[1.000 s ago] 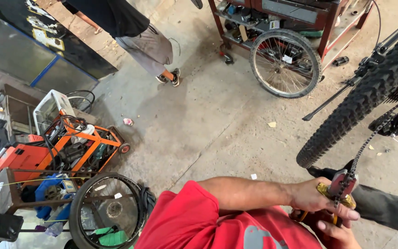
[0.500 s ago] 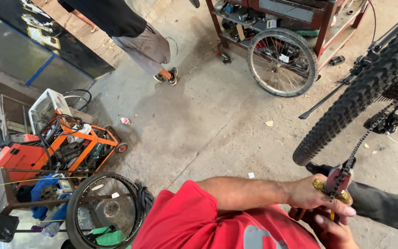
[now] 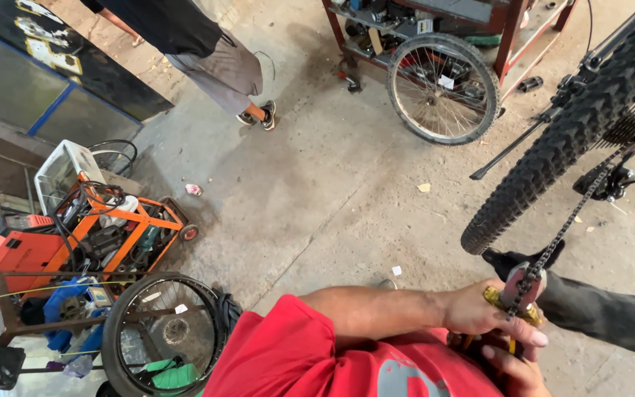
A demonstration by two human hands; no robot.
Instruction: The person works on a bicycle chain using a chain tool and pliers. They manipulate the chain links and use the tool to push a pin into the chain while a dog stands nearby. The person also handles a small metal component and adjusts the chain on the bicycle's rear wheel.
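Left hand (image 3: 483, 315), low right in the head view: fingers wrapped tight around a chain tool (image 3: 517, 294) with a yellowish, worn handle and a grey-red metal head. The forearm crosses in from the left over a red shirt (image 3: 295, 356). Right hand (image 3: 512, 367) sits just below the left, at the frame's bottom edge; only the fingers show, curled against the lower part of the same tool. Whether it grips firmly, cannot tell.

Bicycle chain (image 3: 582, 202): dark, greasy links, running taut and diagonal from the tool head up to the right toward the sprocket cluster (image 3: 630, 125). Its lower end sits in the tool's head, between the hands and the rear tyre.

Rear tyre (image 3: 575, 129): black, knobby tread, hanging off the floor, slanting from upper right down to centre right. A derailleur (image 3: 611, 180) hangs just right of the chain. A dark trouser leg (image 3: 597, 312) lies beyond the hands.

Further out: bare concrete floor (image 3: 317, 191), dusty, with paper scraps. A spoked wheel (image 3: 442, 88) leans against a red metal cart (image 3: 508, 29) at top. Another person's legs, grey shorts and sandals (image 3: 259, 116), stand upper left. An orange wheeled frame (image 3: 123, 228) with cables and tools stands at left, and a bare rim with tyre (image 3: 163, 331) leans at lower left.
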